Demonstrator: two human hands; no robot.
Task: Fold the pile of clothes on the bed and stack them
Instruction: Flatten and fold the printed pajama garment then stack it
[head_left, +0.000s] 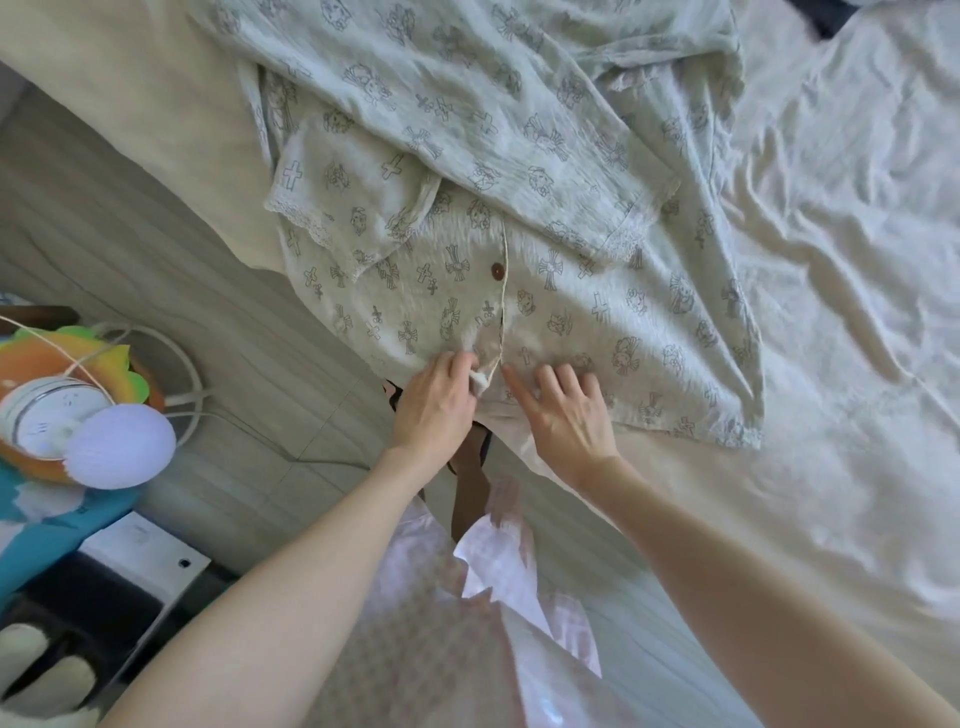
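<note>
Pale-green printed cotton pyjama shirt (519, 291) spread unfolded at bed (779, 519) edge | left hand (434, 402) fingers pinching hem; right hand (569, 410) fingers splayed flat | nothing visibly stacked.

Shirt (545, 291) on bed (831, 364) edge, lamp (78, 421) left, floor (234, 364) between
</note>
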